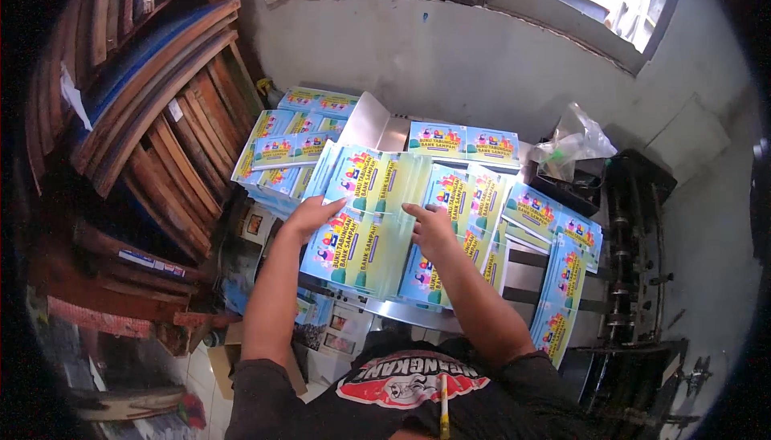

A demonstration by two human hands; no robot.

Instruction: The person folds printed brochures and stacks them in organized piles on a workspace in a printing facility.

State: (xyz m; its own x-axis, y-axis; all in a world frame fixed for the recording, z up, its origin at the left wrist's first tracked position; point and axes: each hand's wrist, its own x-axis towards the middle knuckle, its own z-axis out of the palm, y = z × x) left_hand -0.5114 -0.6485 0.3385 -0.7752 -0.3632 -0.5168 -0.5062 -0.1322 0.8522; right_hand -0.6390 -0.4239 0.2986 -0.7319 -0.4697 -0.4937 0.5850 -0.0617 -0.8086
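A stack of printed sheets (353,235), blue and yellow with cartoon pictures, lies in front of me, its layers slightly fanned along the right side. My left hand (315,218) grips its left edge, thumb on top and the other fingers partly hidden. At the right edge, my right hand (431,228) has its fingers curled against the sheets, partly over the neighbouring stack. That second stack of the same printed sheets (462,207) sits close by on the right, its layers uneven.
More printed stacks (293,147) are piled at the far left, with another (463,143) behind. Loose strips (562,295) lie to the right, near a dark metal machine (630,263). A black box (572,179) holds a plastic bag. Wooden frames (177,135) fill a rack at left.
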